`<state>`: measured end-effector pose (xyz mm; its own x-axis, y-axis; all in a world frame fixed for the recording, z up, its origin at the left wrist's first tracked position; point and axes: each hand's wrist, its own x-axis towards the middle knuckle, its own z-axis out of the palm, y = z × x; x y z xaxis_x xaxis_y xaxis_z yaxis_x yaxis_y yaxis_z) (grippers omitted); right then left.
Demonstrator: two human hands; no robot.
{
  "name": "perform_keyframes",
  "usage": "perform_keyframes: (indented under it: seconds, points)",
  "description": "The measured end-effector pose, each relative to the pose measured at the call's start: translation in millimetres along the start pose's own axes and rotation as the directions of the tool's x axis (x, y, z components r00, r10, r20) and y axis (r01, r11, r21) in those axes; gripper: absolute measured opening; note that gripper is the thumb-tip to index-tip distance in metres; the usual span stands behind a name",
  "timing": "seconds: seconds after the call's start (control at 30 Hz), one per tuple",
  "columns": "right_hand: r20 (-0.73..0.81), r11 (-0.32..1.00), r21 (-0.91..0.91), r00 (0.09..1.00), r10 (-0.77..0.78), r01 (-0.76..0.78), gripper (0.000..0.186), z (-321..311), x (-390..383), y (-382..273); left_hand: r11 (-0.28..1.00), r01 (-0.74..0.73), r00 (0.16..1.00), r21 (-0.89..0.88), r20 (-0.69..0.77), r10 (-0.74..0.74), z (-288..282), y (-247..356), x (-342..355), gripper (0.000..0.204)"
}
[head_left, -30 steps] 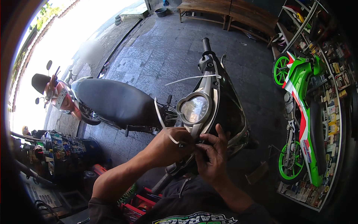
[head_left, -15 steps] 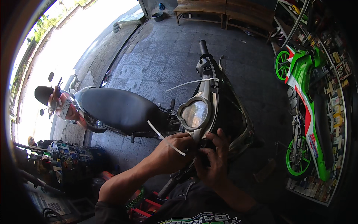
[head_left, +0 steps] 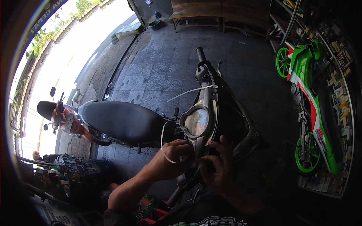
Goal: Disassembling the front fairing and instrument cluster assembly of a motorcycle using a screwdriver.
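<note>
In front of me is a motorbike's handlebar (head_left: 205, 86) with its front cover off, a round gauge cluster (head_left: 197, 122) in the middle. My left hand (head_left: 177, 154) is closed at the near side of the gauge, with a white cable tie (head_left: 163, 139) bowing out over its back. My right hand (head_left: 218, 162) is beside it on the bar, fingers bent and nearly meeting the left ones; what they pinch is hidden. A second white cable tie (head_left: 192, 91) is fastened round the far side of the bar, its long tail sticking out left.
The bike's black seat (head_left: 122, 118) stretches left. A red motorbike (head_left: 69, 122) stands behind it near the bright doorway. On the right, a green motorbike (head_left: 305, 86) stands before a glass display case (head_left: 345, 132). Wooden benches (head_left: 196, 11) line the back wall.
The cable tie at my left hand has gone from nearly straight to a curved bow. Both hands stay at the same spot on the handlebar, and the view has shifted slightly.
</note>
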<state>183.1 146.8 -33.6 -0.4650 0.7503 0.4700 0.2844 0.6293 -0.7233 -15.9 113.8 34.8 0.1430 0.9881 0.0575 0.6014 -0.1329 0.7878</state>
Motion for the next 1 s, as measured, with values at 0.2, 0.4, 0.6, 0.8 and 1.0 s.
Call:
perform_keyframes:
  seconds: [0.2, 0.4, 0.6, 0.8, 1.0]
  points:
    - [-0.032, 1.000, -0.023, 0.999, -0.002, 0.002, 0.013, 3, 2, -2, 0.995, 0.071, 0.996, -0.074, 0.053, -0.067, 9, -4, 2, 0.012]
    - [-0.032, 1.000, -0.004, 0.999, -0.024, 0.023, 0.015, -2, 4, 0, 0.986, 0.124, 0.992, -0.107, 0.051, -0.119, 11, -6, 0, 0.015]
    - [0.019, 0.998, 0.056, 1.000, 0.017, -0.018, 0.015, -13, 0, -1, 0.997, 0.030, 0.998, -0.073, -0.052, -0.034, 22, -4, -7, 0.023]
    - [-0.011, 0.994, 0.110, 1.000, -0.022, 0.023, 0.011, -11, -2, 6, 0.966, -0.257, 0.961, 0.016, -0.104, 0.257, 28, -25, -5, 0.030]
    - [-0.055, 0.985, 0.173, 0.998, -0.018, 0.027, 0.011, -9, -13, 16, 0.968, -0.232, 0.967, -0.098, -0.128, 0.219, 38, -35, -3, 0.022]
